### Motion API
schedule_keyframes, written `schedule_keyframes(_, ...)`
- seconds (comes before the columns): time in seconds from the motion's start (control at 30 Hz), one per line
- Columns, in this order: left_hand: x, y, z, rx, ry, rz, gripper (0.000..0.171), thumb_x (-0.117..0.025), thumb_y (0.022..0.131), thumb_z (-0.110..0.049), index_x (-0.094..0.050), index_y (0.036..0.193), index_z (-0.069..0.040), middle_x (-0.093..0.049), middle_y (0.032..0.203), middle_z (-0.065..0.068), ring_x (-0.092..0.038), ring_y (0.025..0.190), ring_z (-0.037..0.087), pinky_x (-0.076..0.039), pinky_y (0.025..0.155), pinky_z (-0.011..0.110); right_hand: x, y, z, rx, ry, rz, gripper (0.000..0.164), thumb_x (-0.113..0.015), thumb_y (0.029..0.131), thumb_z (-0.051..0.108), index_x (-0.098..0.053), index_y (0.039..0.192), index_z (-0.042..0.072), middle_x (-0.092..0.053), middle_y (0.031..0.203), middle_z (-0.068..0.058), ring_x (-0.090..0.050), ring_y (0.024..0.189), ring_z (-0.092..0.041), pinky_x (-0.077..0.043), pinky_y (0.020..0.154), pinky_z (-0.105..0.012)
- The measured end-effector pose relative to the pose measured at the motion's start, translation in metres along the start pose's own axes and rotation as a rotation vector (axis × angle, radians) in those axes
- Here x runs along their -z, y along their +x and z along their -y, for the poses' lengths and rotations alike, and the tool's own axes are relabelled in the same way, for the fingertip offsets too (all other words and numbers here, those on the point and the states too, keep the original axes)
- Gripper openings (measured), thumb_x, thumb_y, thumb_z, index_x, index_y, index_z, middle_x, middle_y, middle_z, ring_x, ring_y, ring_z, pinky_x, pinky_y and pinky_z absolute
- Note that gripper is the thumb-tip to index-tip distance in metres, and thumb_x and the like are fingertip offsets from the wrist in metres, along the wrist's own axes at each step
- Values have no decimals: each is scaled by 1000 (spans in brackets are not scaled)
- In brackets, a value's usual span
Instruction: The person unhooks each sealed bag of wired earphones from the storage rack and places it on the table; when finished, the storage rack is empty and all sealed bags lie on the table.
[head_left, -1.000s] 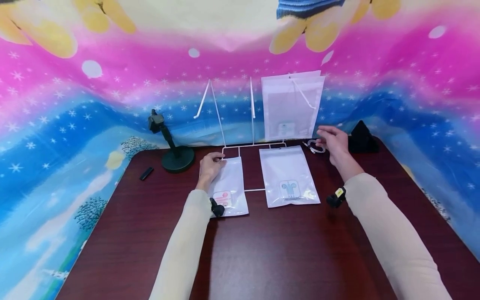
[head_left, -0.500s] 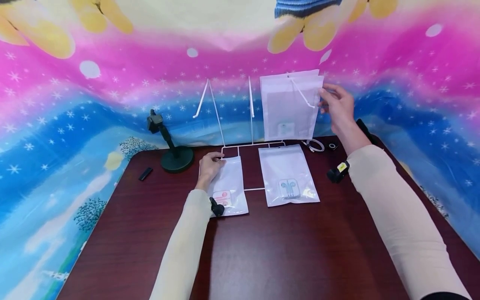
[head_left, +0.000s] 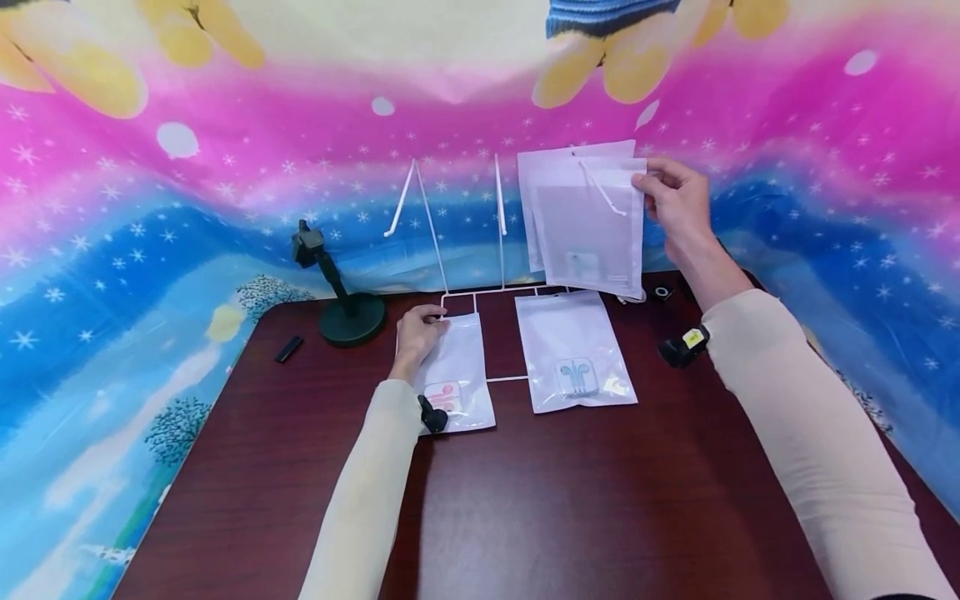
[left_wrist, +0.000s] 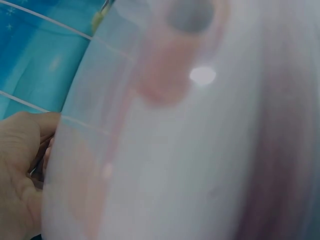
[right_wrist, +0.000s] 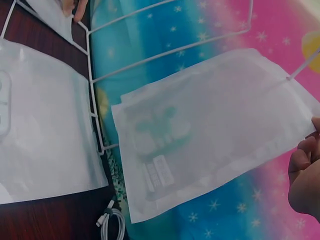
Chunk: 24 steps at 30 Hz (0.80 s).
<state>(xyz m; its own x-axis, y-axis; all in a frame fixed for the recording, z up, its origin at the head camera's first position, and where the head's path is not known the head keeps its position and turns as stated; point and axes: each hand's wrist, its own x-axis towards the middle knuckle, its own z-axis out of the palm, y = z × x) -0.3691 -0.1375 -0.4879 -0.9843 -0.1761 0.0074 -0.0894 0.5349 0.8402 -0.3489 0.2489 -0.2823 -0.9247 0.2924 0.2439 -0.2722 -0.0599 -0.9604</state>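
Note:
My right hand [head_left: 684, 200] pinches the upper right edge of the front white zip pouch [head_left: 588, 221], which hangs on the right prong of a white wire rack [head_left: 500, 200]. Behind it hangs another white pouch [head_left: 527, 200]. In the right wrist view, green earphones [right_wrist: 160, 130] show faintly through the front pouch. My left hand [head_left: 418, 337] stays low at the rack's left base corner, its fingers curled at the frame beside the pouch with pink earphones [head_left: 465, 358]; the exact contact is partly hidden. A pouch with blue earphones [head_left: 562, 333] lies to its right on the base.
On the dark table [head_left: 525, 500], a black stand [head_left: 352, 319] with a round base is left of the rack. A small black stick [head_left: 288, 348] lies farther left. Behind the right pouches sits a coiled white cable [right_wrist: 114, 222]. A patterned cloth [head_left: 330, 150] hangs behind.
My right hand has risen from beside the hanging pouches and taken the front one by its edge. That pouch has shifted forward and right, apart from the one behind. The left hand stays put.

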Motion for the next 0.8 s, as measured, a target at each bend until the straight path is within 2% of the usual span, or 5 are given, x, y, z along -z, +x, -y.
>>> schedule_keyframes(0.2, -1, -1, 2, -6, -4, -4, 25, -71, 99, -12, -75, 124, -14, -64, 121, 10, -55, 110, 27, -48, 101, 43, 5, -10, 6, -5, 48, -6, 16, -82, 90, 12, -82, 106, 13, -56, 73, 0, -46, 62, -15, -34, 53, -22)
schedule_keyframes(0.37, -1, -3, 2, -13, -5, 2, 26, -70, 100, -13, -75, 125, -13, -64, 120, 11, -54, 109, 27, -47, 101, 43, 15, -21, 9, -31, 63, -11, 12, -83, 89, 14, -82, 101, 13, -58, 76, -1, -49, 62, -14, -41, 54, -22)
schedule_keyframes(0.7, 0, 0, 0, -5, -2, 8, 25, -71, 99, -13, -75, 124, -15, -64, 124, 10, -54, 112, 27, -47, 102, 43, 31, -42, 16, 2, 111, 51, 15, -84, 88, 11, -80, 101, 6, -64, 77, -1, -51, 60, -13, -47, 55, -21)
schedule_keyframes(0.8, 0, 2, 1, -8, -3, 5, 25, -71, 99, -13, -76, 124, -15, -64, 124, 10, -55, 112, 27, -48, 102, 43, 35, -47, 19, 21, 115, 74, 13, -84, 88, 10, -79, 98, 5, -63, 72, -1, -50, 58, -13, -45, 53, -22)
